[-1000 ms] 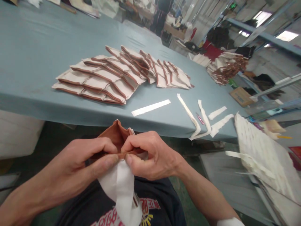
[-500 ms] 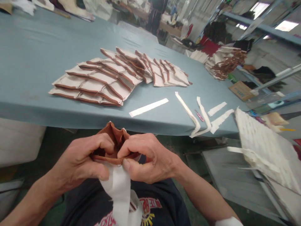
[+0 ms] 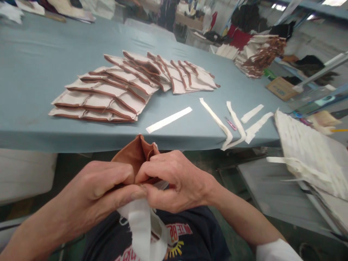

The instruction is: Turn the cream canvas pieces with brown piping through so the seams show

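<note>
In the head view, the left hand (image 3: 108, 186) and right hand (image 3: 175, 181) pinch a brown-and-white folded fabric piece (image 3: 125, 155), each grip narrow, before the blue-covered bench (image 3: 32, 61). A white fabric strip (image 3: 140, 226) dangles below; overlapping white, brown-edged fabric pieces (image 3: 104, 90) lie on the bench.

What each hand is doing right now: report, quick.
Left hand: closed, pinching the brown-and-white cloth piece.
Right hand: closed, pinching the same piece, against the left thumb.
</note>
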`<state>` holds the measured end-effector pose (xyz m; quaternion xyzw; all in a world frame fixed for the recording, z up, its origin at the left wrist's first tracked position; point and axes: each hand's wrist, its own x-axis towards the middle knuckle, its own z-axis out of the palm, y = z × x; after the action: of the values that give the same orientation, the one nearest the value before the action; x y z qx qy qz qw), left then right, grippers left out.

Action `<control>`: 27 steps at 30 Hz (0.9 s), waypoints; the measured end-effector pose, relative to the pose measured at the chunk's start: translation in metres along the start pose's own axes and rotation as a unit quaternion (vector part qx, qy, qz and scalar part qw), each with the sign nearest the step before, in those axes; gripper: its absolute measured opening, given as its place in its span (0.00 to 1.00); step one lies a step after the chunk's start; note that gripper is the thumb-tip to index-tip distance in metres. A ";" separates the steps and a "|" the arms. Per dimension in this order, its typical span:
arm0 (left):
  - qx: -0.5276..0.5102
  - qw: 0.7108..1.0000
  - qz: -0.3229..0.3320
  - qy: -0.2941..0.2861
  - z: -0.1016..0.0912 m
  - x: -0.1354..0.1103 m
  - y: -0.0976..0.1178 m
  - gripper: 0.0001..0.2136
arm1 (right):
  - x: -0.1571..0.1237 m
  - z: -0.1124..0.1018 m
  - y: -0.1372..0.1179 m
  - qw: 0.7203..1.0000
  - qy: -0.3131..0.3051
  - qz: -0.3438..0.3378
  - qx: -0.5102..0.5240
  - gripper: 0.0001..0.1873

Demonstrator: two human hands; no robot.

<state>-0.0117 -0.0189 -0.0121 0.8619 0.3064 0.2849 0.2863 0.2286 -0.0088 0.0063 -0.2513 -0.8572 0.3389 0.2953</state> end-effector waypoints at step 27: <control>-0.239 0.958 -0.159 -0.023 0.022 -0.013 -0.004 0.24 | -0.014 0.009 0.005 0.981 -0.021 -0.090 -0.170 0.19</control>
<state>-0.0070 -0.0320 -0.0339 0.7149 0.3561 0.2806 0.5324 0.2338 -0.0186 -0.0070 -0.2126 -0.9275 0.1656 0.2592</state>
